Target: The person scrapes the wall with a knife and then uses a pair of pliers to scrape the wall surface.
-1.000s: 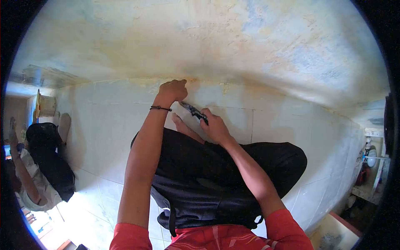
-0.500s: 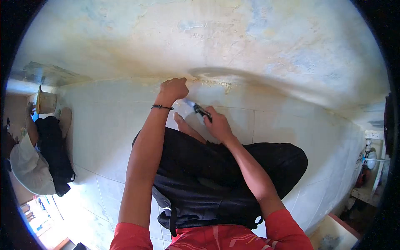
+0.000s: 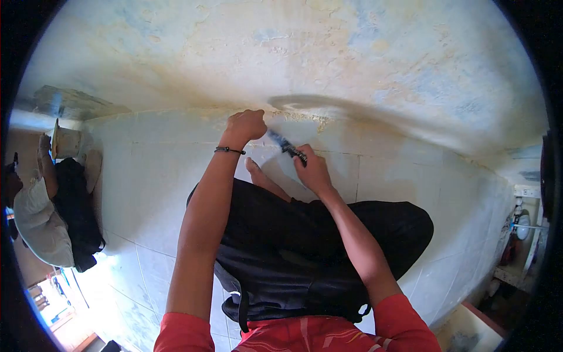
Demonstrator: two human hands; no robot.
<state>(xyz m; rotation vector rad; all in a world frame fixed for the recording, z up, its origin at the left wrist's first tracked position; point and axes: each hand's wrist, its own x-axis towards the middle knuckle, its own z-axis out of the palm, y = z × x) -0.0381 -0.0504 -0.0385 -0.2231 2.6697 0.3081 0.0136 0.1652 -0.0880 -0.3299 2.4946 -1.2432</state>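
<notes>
"Head view: what are your fingers doing?"

"My right hand (image 3: 311, 165) is closed around the dark, patterned handle of a slim tool with a greyish blade (image 3: 287, 146). My left hand (image 3: 247, 125) is clenched, by the stained, flaking cream-and-blue wall (image 3: 352, 53). Its inner side is hidden, so I cannot tell whether it grips anything."

"And where is the tool?"

"Between my hands, slanting over the pale tiled floor (image 3: 158, 193), its blade end just beside my left fist. Whether they touch, I cannot tell."

"What lies around them?"

"Yellowish flakes (image 3: 319, 121) along the seam of wall and floor, to the right of my left fist. My bare foot (image 3: 261, 177) is below the tool, and my legs are folded in loose black trousers (image 3: 316, 252). A thin dark bracelet (image 3: 229, 150) circles my left wrist."

"Anyone else?"

"Over to the left, a person in a pale top (image 3: 41, 217) and black trousers, near an off-white object with a yellowish edge (image 3: 68, 144)."
</notes>
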